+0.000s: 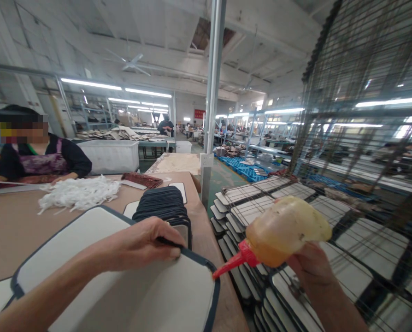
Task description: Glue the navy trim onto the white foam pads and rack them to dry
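The left hand [150,244] pinches a dark-edged white panel [164,286] — the right [309,260] grips a glue bottle [282,230], red nozzle [232,262] at its corner.

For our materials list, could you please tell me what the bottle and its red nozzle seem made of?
The bottle looks like soft, cloudy plastic, since amber liquid shows through. The red nozzle is probably opaque plastic, ridged at its base.

Cloudy plastic bottle [285,230]; matt white panel [150,290], edging [209,266] apparently cloth.
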